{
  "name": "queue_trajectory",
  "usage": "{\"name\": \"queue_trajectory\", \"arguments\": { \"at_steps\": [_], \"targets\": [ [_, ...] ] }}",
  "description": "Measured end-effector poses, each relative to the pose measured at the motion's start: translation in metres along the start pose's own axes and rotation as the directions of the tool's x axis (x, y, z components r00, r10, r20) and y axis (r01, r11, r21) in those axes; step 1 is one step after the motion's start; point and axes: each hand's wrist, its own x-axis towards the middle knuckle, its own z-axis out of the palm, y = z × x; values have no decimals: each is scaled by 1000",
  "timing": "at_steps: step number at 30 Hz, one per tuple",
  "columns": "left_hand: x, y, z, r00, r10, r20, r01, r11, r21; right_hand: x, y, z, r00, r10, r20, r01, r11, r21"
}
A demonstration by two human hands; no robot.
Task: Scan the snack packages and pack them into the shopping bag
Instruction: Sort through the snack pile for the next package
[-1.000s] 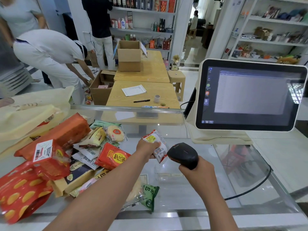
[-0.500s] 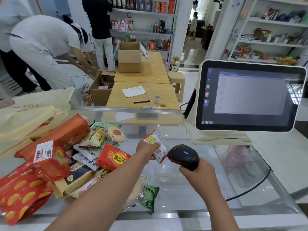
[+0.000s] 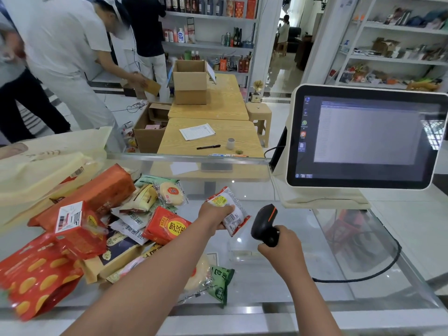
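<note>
The left hand (image 3: 213, 218) pinched a small snack packet (image 3: 230, 212) just left of the scanner (image 3: 264, 225), barcode facing it. The right hand (image 3: 281, 248) gripped the scanner's handle. The packet looked light, crinkly and slippery; best held by its sealed edges.

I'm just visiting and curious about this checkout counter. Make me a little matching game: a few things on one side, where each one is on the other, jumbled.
Things:
1. Scanner
2. White snack pack
3. Green packet
4. Pen

Places:
A. Wooden table beyond the glass
B. In the left hand
C. Glass counter, near edge
D. In the right hand

Pairs: 1-D, 2-B, 3-C, 4-A
</note>
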Motion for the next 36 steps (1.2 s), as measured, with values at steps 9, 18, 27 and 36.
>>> {"name": "queue_trajectory", "arguments": {
  "at_steps": [9,18,27,36],
  "targets": [
    [-9,19,-7,993,-8,116,7,1000,4,2,2,23,996,-52,-66,34,968,-248],
    [-44,67,-43,982,113,151,-94,988,-126,16,-91,43,894,-443,-64,445,895,18],
    [-95,116,-179,963,244,117,-206,942,-263,10,-191,66,878,-467,-102,459,764,453],
    [-102,77,-337,539,508,-672,-189,850,492,-18,-287,117,859,-462,220,183,679,711]
  ]
}}
